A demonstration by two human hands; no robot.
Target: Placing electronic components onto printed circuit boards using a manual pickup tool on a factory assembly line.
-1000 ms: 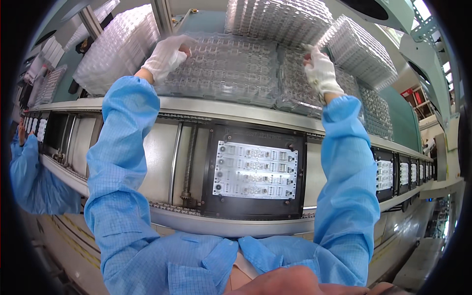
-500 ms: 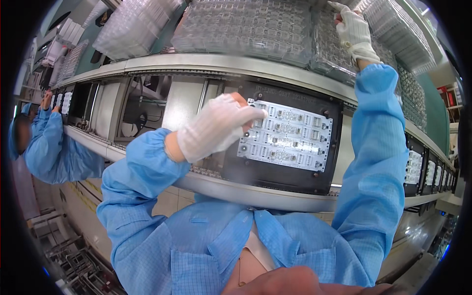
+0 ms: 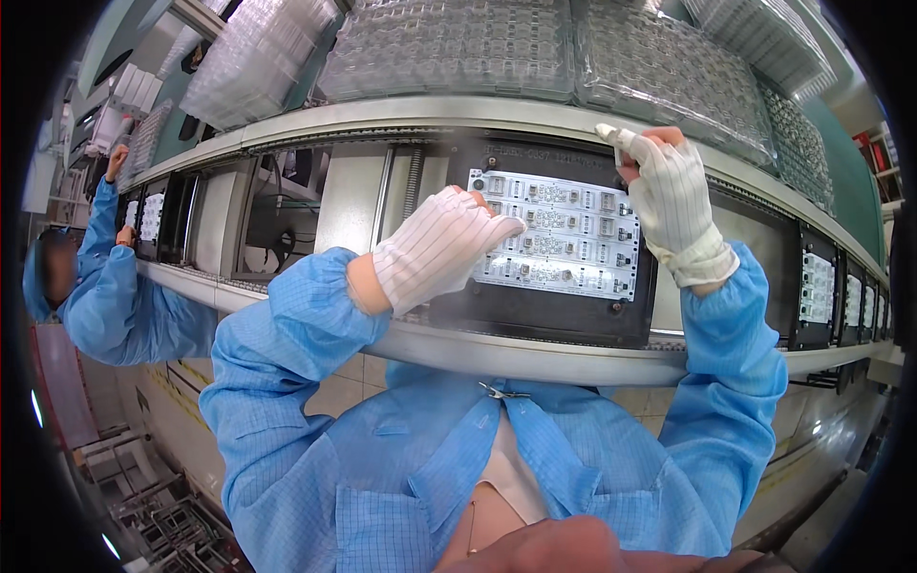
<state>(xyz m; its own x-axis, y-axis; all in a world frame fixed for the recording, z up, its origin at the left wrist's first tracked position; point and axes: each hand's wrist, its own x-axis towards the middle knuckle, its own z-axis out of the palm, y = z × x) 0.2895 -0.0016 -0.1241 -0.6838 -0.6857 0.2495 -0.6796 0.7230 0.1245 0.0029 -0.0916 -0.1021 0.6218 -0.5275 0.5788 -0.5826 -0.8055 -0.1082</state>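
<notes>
A white circuit board panel with several rows of small parts lies on a black carrier plate in the conveyor. My left hand, in a striped white glove with bare fingertips showing, reaches over the panel's left side. Its fingers are closed, with the tips just above the board; whatever they hold is hidden. Near the panel's upper right corner is my right hand, gloved the same way. Thumb and fingers are pinched together there, and anything between them is too small to make out.
Clear plastic trays of small parts stand stacked beyond the conveyor rail, with another tray at the right. More carriers with white boards sit farther right. At the far left a co-worker in blue works on the same line.
My right hand has come back from the clear trays to the panel's upper right corner. The left hand stays over the panel's left side, slightly shifted. The co-worker's one arm has reached out.
</notes>
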